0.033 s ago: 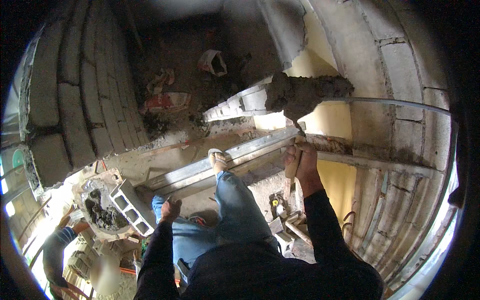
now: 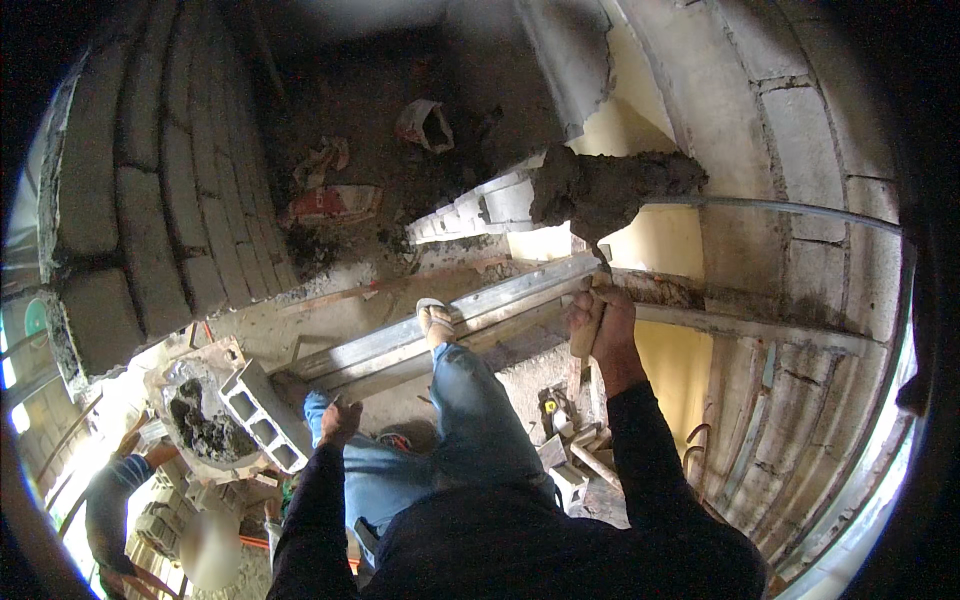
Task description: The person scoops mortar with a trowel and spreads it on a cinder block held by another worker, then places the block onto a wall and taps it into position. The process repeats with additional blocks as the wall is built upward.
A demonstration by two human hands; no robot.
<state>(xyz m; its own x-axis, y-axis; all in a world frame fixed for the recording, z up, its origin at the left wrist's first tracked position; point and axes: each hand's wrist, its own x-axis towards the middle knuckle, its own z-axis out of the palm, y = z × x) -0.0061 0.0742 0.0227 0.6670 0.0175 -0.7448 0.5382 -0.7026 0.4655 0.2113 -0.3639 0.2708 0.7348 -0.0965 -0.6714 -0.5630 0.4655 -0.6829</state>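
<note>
My right hand [image 2: 606,325] is closed round the wooden handle [image 2: 585,335] of a trowel. Wet grey mortar [image 2: 590,195] covers the trowel's blade, so its outline is mostly hidden. A further strip of mortar runs right from it, and I cannot tell whether that lies on the blade or on the wall edge behind. My left hand [image 2: 342,421] hangs low by my left knee with its fingers curled; whatever they may hold is too small to make out. One sandalled foot [image 2: 435,318] rests against a long metal-edged beam [image 2: 500,295] below the trowel.
Hollow blocks form walls at left [image 2: 150,230] and right [image 2: 810,150]. Lower left, a hollow block [image 2: 263,415] stands beside a mortar board [image 2: 215,405]. A co-worker's arm [image 2: 120,485] reaches near it. Wood scraps [image 2: 598,465] lie below my right forearm.
</note>
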